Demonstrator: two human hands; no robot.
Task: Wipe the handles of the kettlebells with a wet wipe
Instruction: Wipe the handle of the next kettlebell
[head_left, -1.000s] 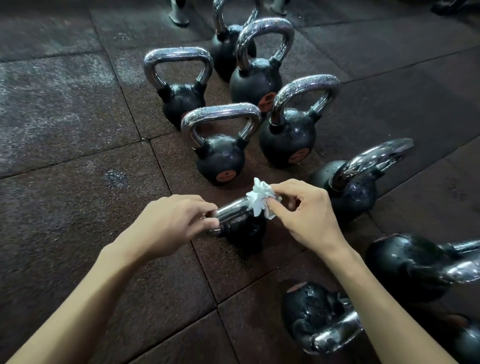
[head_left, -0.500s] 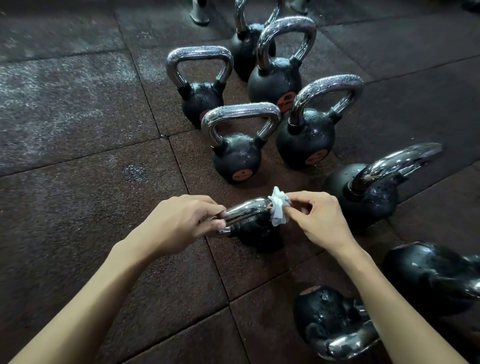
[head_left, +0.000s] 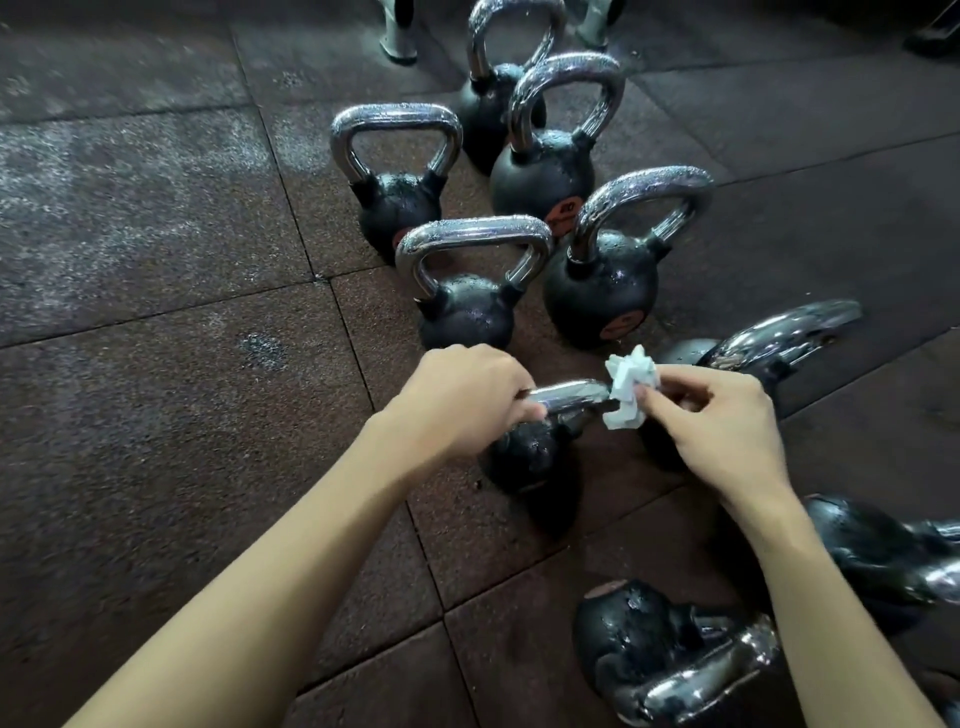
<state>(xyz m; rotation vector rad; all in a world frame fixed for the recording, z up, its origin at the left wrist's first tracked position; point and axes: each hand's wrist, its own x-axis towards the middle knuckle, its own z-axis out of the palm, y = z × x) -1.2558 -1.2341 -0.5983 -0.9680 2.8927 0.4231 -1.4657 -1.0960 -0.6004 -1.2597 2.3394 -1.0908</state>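
My left hand (head_left: 462, 402) grips the shiny handle (head_left: 569, 395) of the small kettlebell (head_left: 530, 457) on the floor mat (head_left: 156, 415); my right hand (head_left: 719, 421) pinches the white wet wipe (head_left: 631, 387) against the handle's right end; more kettlebells (head_left: 462, 312) stand just behind.

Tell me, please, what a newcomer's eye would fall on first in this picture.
At the centre, two bare hands work on one small kettlebell: the left hand grips its shiny handle while the right hand pinches a crumpled white wipe at the handle's right end. Behind them stands a cluster of upright kettlebells with wet-looking chrome handles, and tipped kettlebells lie at the lower right.
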